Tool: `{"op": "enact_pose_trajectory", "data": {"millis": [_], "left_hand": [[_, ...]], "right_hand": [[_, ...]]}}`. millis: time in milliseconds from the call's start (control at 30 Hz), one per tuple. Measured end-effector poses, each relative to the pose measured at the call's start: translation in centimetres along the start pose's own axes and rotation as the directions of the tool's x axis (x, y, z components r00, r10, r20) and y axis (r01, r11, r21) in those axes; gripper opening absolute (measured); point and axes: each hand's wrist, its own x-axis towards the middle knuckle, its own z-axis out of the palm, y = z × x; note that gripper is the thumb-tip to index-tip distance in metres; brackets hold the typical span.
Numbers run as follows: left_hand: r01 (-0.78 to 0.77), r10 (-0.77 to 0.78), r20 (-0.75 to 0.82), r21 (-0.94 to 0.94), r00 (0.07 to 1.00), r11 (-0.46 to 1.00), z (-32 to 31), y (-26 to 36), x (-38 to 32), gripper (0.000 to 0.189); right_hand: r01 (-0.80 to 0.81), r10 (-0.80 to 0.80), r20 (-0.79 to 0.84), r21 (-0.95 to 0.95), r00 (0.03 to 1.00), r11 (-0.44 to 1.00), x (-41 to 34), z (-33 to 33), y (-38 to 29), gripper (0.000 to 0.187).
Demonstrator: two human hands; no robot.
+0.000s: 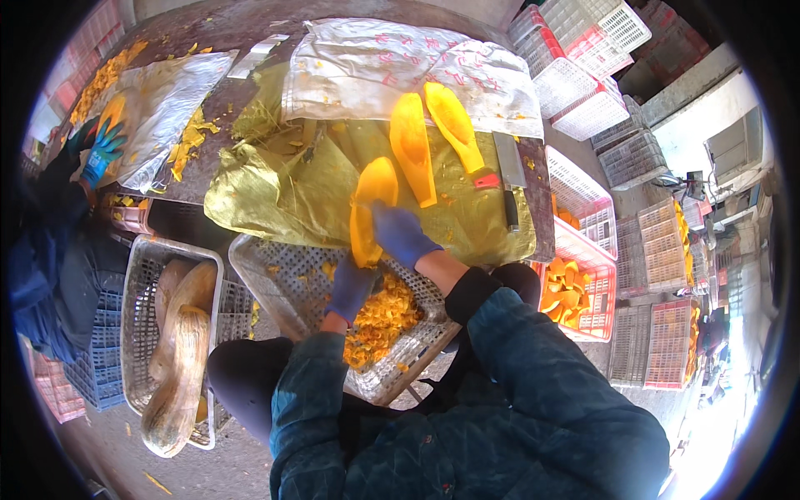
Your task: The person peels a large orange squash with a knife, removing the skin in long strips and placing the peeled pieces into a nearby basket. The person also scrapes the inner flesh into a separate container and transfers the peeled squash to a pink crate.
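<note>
My left hand [351, 286], in a blue-purple glove, grips the lower end of a peeled orange squash half [367, 215], tilted over the table's near edge. My right hand [401, 234], gloved alike, presses against the squash's right side with curled fingers; whether a small tool is inside them is hidden. Two more peeled halves, one hollowed squash half [412, 147] and another squash half [451, 122], lie beyond on a yellow woven sack [300, 181]. To their right rest a cleaver [510, 162] with a black handle and a small red object [487, 181].
Below my hands, a grey plastic crate [281, 294] holds orange peelings [384, 315]. Whole squashes [181, 369] fill a white crate [130, 350] at left. A red crate [603, 300] at right contains squash pieces [565, 290]. A co-worker's gloved hand [103, 153] works at far left.
</note>
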Motion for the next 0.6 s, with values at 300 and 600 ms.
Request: {"op": "enact_pose_trajectory", "data": {"millis": [300, 600], "left_hand": [[0.027, -0.027, -0.006, -0.001, 1.000, 1.000, -0.3, -0.6, 0.7, 0.033], [0.022, -0.022, 0.007, 0.054, 1.000, 0.998, -0.6, -0.6, 0.6, 0.038]], "right_hand": [[0.008, 0.004, -0.073, 0.158, 0.997, 0.987, 1.4, 0.0, 3.5, 0.017], [0.097, -0.098, 0.033, 0.025, 0.995, 0.995, -1.2, 1.6, 2.1, 0.017]]}}
